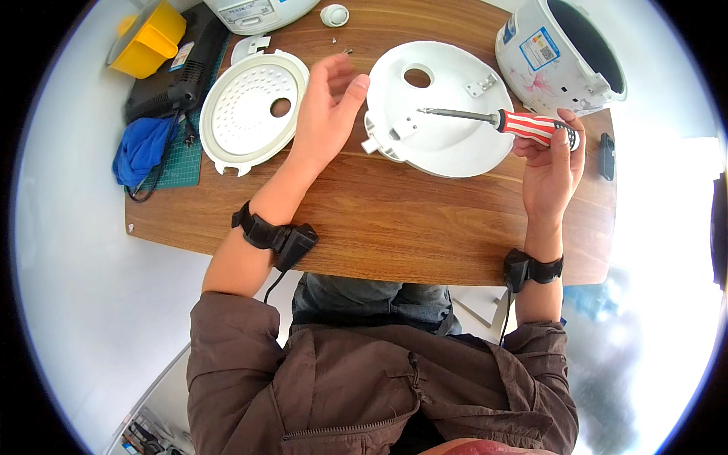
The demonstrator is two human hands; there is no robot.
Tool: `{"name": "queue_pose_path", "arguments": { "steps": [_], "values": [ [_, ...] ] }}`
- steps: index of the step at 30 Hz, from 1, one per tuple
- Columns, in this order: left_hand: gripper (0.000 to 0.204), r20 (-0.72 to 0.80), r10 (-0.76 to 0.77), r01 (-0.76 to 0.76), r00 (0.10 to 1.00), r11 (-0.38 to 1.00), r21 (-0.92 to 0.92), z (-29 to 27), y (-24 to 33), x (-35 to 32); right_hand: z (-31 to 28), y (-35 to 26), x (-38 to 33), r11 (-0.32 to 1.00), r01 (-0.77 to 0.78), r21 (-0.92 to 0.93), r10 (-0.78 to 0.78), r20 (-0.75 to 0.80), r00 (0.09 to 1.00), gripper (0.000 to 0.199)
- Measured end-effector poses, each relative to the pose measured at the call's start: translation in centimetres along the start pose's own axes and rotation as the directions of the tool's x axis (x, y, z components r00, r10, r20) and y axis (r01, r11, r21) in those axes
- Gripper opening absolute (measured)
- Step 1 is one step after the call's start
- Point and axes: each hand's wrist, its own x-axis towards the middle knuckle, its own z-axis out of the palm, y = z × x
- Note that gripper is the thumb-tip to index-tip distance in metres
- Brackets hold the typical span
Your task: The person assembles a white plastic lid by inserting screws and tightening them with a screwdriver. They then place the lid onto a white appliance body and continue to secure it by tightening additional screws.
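Observation:
My right hand (552, 168) is closed around the red-and-white striped handle of a screwdriver (527, 126). Its metal shaft points left over a white round plastic lid (447, 148), the tip near small holes at the lid's left side. That lid lies hollow side up, with a round opening and a small metal bracket (481, 85). Between it and a perforated cream lid plate (241, 140), my left hand (326, 114) is raised with thumb and fingers apart, nothing visible in it. A few small screws (347, 51) lie just beyond its fingertips.
A white rice cooker body (531, 68) stands at the back right. Another white appliance (262, 14) and a small white cap (334, 15) are at the back. On the left are a yellow container (152, 42), a black case (163, 87), a blue cloth (142, 152) and a green mat (182, 163).

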Motion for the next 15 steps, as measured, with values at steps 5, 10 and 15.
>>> {"name": "queue_pose_path", "arguments": {
  "steps": [5,10,15],
  "values": [
    [0.067,0.168,-0.342,0.354,0.925,0.934,-0.044,0.9,1.8,-0.4,0.1,-0.1,0.1,0.999,0.002,-0.036,-0.002,-0.016,1.0,0.04],
    [0.055,0.338,-0.272,0.337,0.901,0.929,-0.151,2.0,1.5,-1.2,0.0,-0.1,0.1,0.999,0.005,-0.053,-0.005,-0.003,1.0,0.041],
    [0.052,0.389,-0.411,0.526,0.825,0.809,-0.261,2.0,1.6,-1.4,0.2,-0.1,0.1,0.997,-0.002,-0.074,0.001,-0.015,1.0,0.042]
  ]
}}
